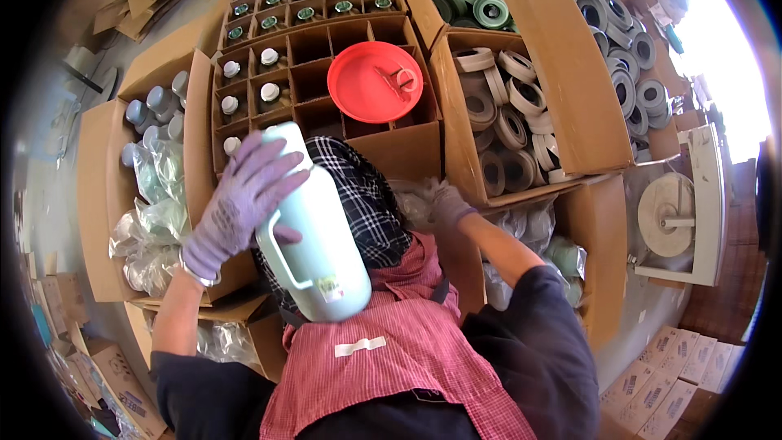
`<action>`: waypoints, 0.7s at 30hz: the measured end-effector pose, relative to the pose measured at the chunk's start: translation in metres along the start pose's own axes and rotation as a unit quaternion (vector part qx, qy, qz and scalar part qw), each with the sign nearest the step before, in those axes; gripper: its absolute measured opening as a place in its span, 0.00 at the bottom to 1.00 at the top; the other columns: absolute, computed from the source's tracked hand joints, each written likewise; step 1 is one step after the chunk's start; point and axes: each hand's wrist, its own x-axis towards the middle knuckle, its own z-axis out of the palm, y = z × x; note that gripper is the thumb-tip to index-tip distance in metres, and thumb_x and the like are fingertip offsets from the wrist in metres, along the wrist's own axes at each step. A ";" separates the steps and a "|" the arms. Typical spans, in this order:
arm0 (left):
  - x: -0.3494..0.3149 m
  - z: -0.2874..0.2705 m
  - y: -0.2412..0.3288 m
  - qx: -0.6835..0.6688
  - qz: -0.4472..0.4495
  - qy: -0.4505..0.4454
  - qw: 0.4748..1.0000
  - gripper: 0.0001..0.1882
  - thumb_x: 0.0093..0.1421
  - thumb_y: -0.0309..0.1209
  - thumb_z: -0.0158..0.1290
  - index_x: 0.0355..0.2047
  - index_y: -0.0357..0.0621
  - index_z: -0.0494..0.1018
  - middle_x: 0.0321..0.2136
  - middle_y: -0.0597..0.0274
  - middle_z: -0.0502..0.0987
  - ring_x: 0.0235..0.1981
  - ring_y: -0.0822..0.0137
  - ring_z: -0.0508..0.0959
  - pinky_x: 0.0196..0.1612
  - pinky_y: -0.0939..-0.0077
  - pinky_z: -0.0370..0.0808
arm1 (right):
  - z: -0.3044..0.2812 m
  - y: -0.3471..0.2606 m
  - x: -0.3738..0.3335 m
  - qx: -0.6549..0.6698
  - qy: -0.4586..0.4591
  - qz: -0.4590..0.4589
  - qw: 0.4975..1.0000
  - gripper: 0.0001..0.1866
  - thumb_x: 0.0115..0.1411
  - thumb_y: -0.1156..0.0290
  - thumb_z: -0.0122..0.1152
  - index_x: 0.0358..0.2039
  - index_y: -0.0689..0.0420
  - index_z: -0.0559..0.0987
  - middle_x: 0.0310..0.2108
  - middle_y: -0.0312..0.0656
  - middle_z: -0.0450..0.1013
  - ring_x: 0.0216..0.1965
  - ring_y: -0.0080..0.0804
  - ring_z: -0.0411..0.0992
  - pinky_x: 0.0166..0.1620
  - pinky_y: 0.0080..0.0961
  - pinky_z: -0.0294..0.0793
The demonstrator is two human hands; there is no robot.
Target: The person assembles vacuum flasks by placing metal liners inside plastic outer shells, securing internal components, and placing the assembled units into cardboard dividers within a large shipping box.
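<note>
A pale mint vacuum flask (322,236) with a side handle and a light cap leans across my lap, its base toward my apron. My left hand (244,191), in a purple-grey glove, is wrapped round its upper body near the cap, the thumb showing by the handle. My right hand (450,204), gloved too and slightly blurred, is closed at a crumpled clear plastic bag (414,205) beside my knee. Ahead, a divided carton (391,151) holds several white-topped flasks (270,91) in its left cells. A red round tray (366,107) with a small red piece rests on its right cells.
Behind stands another divided carton with glass-topped bottles (305,13). An open carton (94,195) of bagged flasks is at left. At right are cartons of white rings (511,126) and green rings (490,11), a raised flap (570,65), and a carton of bagged pieces (599,253) below.
</note>
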 end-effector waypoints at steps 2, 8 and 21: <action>-0.017 -0.009 0.006 0.002 -0.010 -0.027 1.000 0.35 0.54 0.54 0.57 0.57 0.47 0.70 0.55 0.55 0.72 0.61 0.51 0.68 0.68 0.47 0.55 | 0.043 0.014 0.036 0.017 0.030 0.023 0.999 0.22 0.58 0.57 0.60 0.53 0.45 0.75 0.51 0.48 0.70 0.48 0.46 0.75 0.48 0.42 0.75; -0.030 -0.036 -0.060 -0.055 -0.210 0.126 0.968 0.20 0.65 0.33 0.51 0.56 0.40 0.71 0.56 0.51 0.72 0.58 0.50 0.70 0.63 0.59 0.63 | -0.213 0.118 0.091 0.420 0.284 0.085 0.858 0.13 0.59 0.62 0.57 0.32 0.56 0.84 0.37 0.48 0.79 0.39 0.46 0.77 0.43 0.35 0.76; 0.066 0.058 -0.104 -0.476 -0.299 0.006 0.827 0.21 0.70 0.42 0.47 0.50 0.37 0.75 0.43 0.64 0.79 0.48 0.72 0.75 0.55 0.75 0.69 | -0.171 0.073 0.094 -0.118 -0.110 -0.098 0.982 0.18 0.62 0.65 0.53 0.51 0.58 0.75 0.38 0.42 0.77 0.44 0.40 0.79 0.41 0.37 0.80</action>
